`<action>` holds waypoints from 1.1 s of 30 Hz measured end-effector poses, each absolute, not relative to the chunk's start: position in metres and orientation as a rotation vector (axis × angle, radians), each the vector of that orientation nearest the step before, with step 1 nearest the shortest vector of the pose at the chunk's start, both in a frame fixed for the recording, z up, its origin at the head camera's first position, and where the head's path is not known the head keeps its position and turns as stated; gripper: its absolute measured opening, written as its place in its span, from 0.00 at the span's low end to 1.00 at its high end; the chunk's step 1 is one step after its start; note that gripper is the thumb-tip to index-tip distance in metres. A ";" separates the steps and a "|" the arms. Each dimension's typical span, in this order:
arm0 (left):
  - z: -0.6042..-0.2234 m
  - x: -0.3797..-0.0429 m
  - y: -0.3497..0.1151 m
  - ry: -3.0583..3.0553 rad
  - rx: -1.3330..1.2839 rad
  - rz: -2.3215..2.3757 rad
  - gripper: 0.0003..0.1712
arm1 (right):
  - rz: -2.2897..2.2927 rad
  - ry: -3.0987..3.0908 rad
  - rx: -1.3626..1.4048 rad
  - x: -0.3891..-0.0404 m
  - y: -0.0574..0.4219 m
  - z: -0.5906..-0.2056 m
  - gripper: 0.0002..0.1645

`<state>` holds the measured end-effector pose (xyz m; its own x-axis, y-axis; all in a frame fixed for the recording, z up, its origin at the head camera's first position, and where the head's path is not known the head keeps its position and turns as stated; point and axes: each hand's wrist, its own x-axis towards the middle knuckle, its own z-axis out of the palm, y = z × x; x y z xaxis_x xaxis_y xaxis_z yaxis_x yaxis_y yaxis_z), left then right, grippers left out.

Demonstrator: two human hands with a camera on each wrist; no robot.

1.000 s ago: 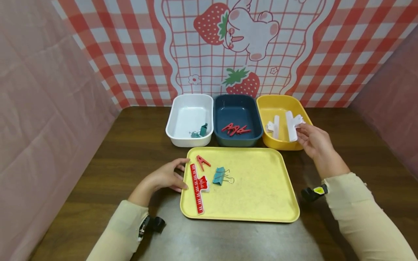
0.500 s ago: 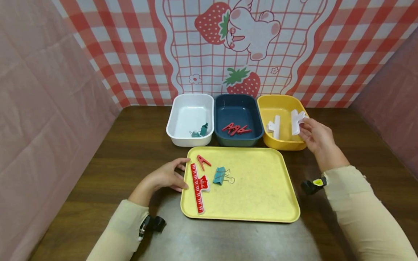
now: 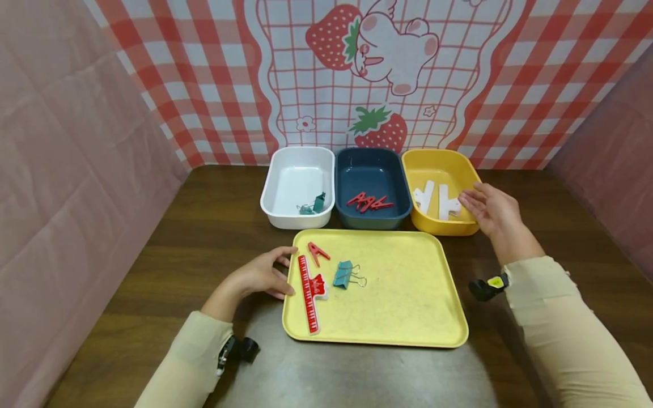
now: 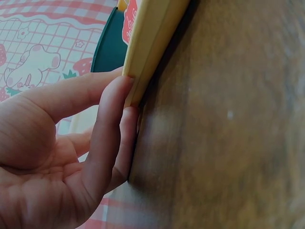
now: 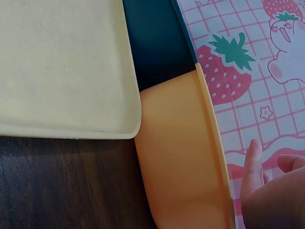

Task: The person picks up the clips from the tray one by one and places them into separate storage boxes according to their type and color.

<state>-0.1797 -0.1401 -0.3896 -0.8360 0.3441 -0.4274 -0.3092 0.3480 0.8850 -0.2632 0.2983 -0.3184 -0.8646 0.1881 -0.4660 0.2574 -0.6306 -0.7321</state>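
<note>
My right hand (image 3: 497, 215) is at the right rim of the yellow bin (image 3: 444, 228), its fingers over the edge and holding nothing. Two white clips lie in that bin, the left clip (image 3: 426, 196) tilted and the right clip (image 3: 444, 202) near my fingertips. With fingers spread, my left hand (image 3: 257, 276) touches the left rim of the yellow tray (image 3: 398, 334); the left wrist view shows the fingertips (image 4: 125, 82) against that rim. On the tray lie a red ruler-shaped clip (image 3: 309, 300), a small red clothespin (image 3: 317, 253) and a teal binder clip (image 3: 343, 275).
Left of the yellow bin stand a dark blue bin (image 3: 372, 222) with several red clothespins (image 3: 368, 202) and a white bin (image 3: 291, 221) with teal binder clips (image 3: 312, 205). A checked cloth (image 3: 214, 85) hangs right behind the bins.
My right hand has let go of a white clip, which now lies in the yellow bin. The other white clip there has tilted. My left hand and the tray have stayed put.
</note>
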 end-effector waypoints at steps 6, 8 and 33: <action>-0.389 -0.181 -0.140 2.060 0.023 1.520 0.49 | -2.698 1.302 0.770 -0.260 0.298 -0.320 0.27; -0.389 -0.180 -0.139 2.060 0.026 1.520 0.49 | -2.711 1.276 0.738 -0.259 0.298 -0.322 0.20; -0.388 -0.178 -0.139 2.062 0.019 1.520 0.49 | -2.724 1.248 0.508 -0.230 0.290 -0.331 0.09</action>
<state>-0.1782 -0.1388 -0.3882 -0.8363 0.3362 -0.4332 -0.3145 0.3532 0.8811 -0.2298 0.2902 -0.3310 -0.9390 0.0454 -0.3408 0.2285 -0.6582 -0.7174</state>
